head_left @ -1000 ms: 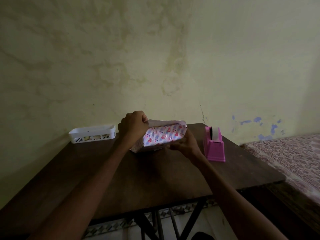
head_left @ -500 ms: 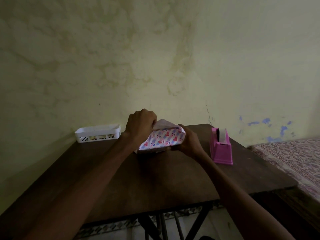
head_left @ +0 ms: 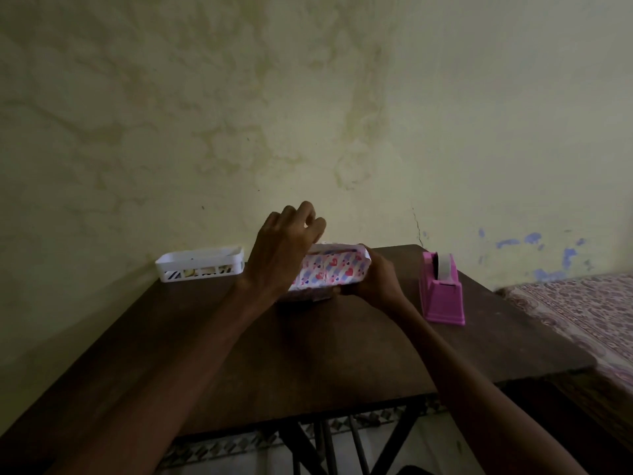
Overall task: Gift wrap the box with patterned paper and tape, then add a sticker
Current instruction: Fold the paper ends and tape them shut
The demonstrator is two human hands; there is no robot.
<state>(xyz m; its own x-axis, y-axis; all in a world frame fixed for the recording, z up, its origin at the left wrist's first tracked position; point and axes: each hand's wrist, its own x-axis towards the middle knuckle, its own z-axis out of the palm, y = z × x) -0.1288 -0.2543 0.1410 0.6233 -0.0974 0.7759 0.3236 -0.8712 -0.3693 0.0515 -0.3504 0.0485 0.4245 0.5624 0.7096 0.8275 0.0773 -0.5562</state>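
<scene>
The box (head_left: 334, 272), wrapped in white paper with pink and blue hearts, stands tilted on its edge near the back of the dark wooden table (head_left: 308, 354). My right hand (head_left: 375, 281) grips its right end, with the thumb along the lower edge. Over the box's left end is my left hand (head_left: 281, 255). Its fingers are lifted and loosely curled above the top edge, with nothing visible in them. The left end of the box is hidden behind that hand. A pink tape dispenser (head_left: 442, 289) with a white roll stands to the right of the box.
A white slotted tray (head_left: 200, 265) with small items inside sits at the back left against the stained wall. A bed with a patterned cover (head_left: 582, 310) adjoins the table's right side. The table's front edge runs across the lower view.
My left hand has let go of the paper flap at the box's top left and lifted its fingers above it. My right hand still holds the right end.
</scene>
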